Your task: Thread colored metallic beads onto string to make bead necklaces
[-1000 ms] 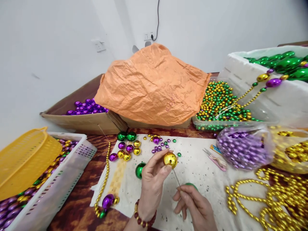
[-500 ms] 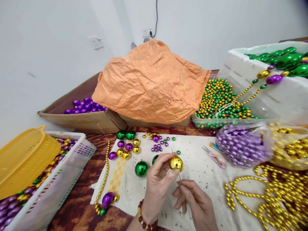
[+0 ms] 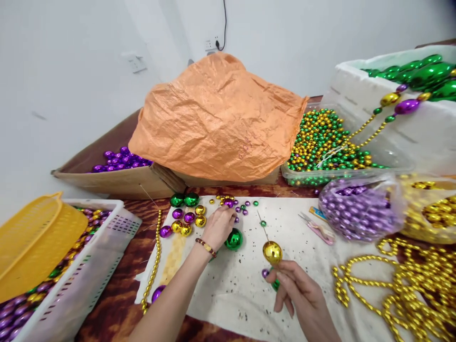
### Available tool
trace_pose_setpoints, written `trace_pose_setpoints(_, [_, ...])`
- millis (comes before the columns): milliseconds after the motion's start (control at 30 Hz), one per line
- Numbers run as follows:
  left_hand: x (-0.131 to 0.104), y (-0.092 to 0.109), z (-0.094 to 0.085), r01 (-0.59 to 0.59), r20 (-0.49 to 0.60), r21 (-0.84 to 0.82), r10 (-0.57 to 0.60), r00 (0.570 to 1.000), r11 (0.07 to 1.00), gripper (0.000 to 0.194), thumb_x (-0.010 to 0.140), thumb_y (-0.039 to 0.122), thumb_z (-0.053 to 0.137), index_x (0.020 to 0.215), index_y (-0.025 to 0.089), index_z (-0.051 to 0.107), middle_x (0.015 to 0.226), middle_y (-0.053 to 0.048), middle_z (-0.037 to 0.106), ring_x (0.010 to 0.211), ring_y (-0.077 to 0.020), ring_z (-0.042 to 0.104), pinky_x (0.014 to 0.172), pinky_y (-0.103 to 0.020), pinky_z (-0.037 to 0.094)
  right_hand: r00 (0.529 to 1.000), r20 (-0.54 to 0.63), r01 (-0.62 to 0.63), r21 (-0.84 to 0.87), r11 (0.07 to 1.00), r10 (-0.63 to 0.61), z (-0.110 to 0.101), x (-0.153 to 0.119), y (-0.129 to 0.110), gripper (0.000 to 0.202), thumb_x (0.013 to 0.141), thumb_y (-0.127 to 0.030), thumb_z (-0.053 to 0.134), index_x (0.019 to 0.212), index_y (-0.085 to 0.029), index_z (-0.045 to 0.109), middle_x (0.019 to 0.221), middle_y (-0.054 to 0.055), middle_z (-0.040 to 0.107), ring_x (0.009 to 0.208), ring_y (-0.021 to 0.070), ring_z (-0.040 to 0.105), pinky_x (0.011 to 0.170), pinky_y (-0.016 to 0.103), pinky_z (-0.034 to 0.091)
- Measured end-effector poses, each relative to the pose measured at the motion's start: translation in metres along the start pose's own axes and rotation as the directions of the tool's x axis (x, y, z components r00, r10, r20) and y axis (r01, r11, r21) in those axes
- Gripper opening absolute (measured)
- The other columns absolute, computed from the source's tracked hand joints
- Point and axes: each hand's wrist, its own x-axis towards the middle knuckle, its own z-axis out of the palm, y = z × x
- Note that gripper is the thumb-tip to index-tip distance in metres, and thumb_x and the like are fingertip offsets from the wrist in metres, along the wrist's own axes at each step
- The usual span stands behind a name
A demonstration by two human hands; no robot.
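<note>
My right grip (image 3: 276, 271) pinches the needle (image 3: 263, 227) beneath the gold ball (image 3: 272, 252), hiding its lower end. My left hand (image 3: 219, 229) partly covers purple beads (image 3: 245, 212); I cannot tell whether it holds any.

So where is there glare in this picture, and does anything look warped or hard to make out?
In the head view, bright glints on the gold bead by the right hand; also there, the writing on the orange bag too soft to read; and, at its left edge, the white basket looking stretched, probably by a wide lens.
</note>
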Motion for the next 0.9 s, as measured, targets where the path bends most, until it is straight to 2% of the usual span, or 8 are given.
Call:
trace_pose_setpoints(200, [0.025, 0.017, 0.012, -0.055, -0.035, 0.04, 0.056, 0.998, 0.998, 0.022, 0.088, 0.016, 0.045, 0.091, 0.018, 0.067, 0.098, -0.014, 0.062, 0.106, -0.0305, 0.047, 0.094, -0.046, 0.032, 0.996, -0.089, -0.002, 0.006, 1.0, 0.002, -0.001, -0.001, -0.002, 0.036, 0.084, -0.048, 0.062, 0.094, -0.014, 0.066, 0.085, 0.011, 0.07, 0.042, 0.0132, 0.06, 0.037, 0.021, 0.034])
trace_pose_setpoints(333, [0.043, 0.018, 0.018, -0.081, -0.014, -0.006, 0.081, 0.997, 0.997, 0.018, 0.082, 0.012, 0.051, 0.081, 0.018, 0.067, 0.088, -0.014, 0.063, 0.104, -0.0316, 0.046, 0.094, -0.049, 0.028, 0.995, -0.094, -0.019, 0.025, 1.0, 0.021, 0.0, -0.001, 0.0, 0.034, 0.084, -0.046, 0.063, 0.095, -0.015, 0.066, 0.074, 0.007, 0.067, 0.043, 0.0122, 0.058, 0.037, 0.019, 0.032])
trace_pose_setpoints(533, [0.05, 0.012, 0.01, -0.063, -0.047, -0.213, 0.054, 0.997, 0.975, 0.012, 0.079, 0.016, 0.057, 0.087, 0.018, 0.066, 0.097, -0.011, 0.067, 0.106, -0.0312, 0.05, 0.097, -0.052, 0.029, 0.997, -0.069, -0.028, 0.018, 0.999, 0.029, 0.0, 0.001, 0.0, 0.034, 0.086, -0.047, 0.06, 0.096, -0.015, 0.063, 0.076, 0.007, 0.066, 0.044, 0.0107, 0.057, 0.036, 0.017, 0.028])
trace_pose_setpoints(633, [0.037, 0.014, -0.001, -0.045, -0.081, -0.36, 0.017, 0.997, 0.932, 0.022, 0.09, 0.027, 0.048, 0.103, 0.018, 0.063, 0.107, -0.01, 0.067, 0.103, -0.0257, 0.057, 0.093, -0.044, 0.04, 0.997, -0.068, -0.022, -0.008, 1.0, 0.022, 0.0, 0.002, 0.0, 0.034, 0.086, -0.048, 0.06, 0.09, -0.015, 0.063, 0.075, 0.007, 0.066, 0.044, 0.0102, 0.057, 0.037, 0.017, 0.03])
trace_pose_setpoints(700, [0.021, 0.018, -0.009, -0.007, -0.052, -0.625, -0.033, 0.998, 0.781, 0.029, 0.094, 0.033, 0.042, 0.111, 0.017, 0.059, 0.11, -0.011, 0.066, 0.099, -0.0226, 0.062, 0.087, -0.039, 0.046, 0.998, -0.066, 0.012, -0.039, 0.999, -0.014, 0.0, 0.002, 0.0, 0.033, 0.087, -0.048, 0.059, 0.089, -0.015, 0.064, 0.072, 0.006, 0.065, 0.044, 0.01, 0.056, 0.037, 0.018, 0.032])
trace_pose_setpoints(767, [0.003, 0.025, -0.016, 0.072, 0.042, -0.917, -0.085, 0.995, 0.392, 0.029, 0.094, 0.035, 0.044, 0.113, 0.017, 0.058, 0.112, -0.012, 0.066, 0.098, -0.0225, 0.065, 0.088, -0.039, 0.048, 0.997, -0.054, 0.053, -0.082, 0.995, -0.058, 0.001, 0.001, 0.0, 0.032, 0.088, -0.046, 0.057, 0.089, -0.015, 0.064, 0.069, 0.005, 0.065, 0.043, 0.0098, 0.055, 0.039, 0.018, 0.035])
trace_pose_setpoints(833, [-0.013, 0.032, -0.021, 0.147, 0.151, -0.988, -0.094, 0.984, -0.047, 0.025, 0.092, 0.032, 0.052, 0.111, 0.017, 0.06, 0.112, -0.012, 0.066, 0.1, -0.0231, 0.065, 0.092, -0.041, 0.048, 0.995, -0.039, 0.081, -0.122, 0.989, -0.087, 0.002, 0.0, 0.0, 0.03, 0.089, -0.045, 0.056, 0.09, -0.016, 0.065, 0.067, 0.004, 0.064, 0.043, 0.0097, 0.054, 0.04, 0.019, 0.037])
trace_pose_setpoints(900, [-0.024, 0.039, -0.024, 0.182, 0.213, -0.949, -0.097, 0.972, -0.257, 0.022, 0.09, 0.026, 0.056, 0.108, 0.016, 0.063, 0.108, -0.01, 0.067, 0.098, -0.0221, 0.066, 0.094, -0.041, 0.047, 0.995, -0.032, 0.091, -0.153, 0.984, -0.097, 0.003, -0.001, -0.001, 0.029, 0.089, -0.044, 0.056, 0.089, -0.016, 0.065, 0.067, 0.003, 0.064, 0.043, 0.0094, 0.054, 0.043, 0.02, 0.04])
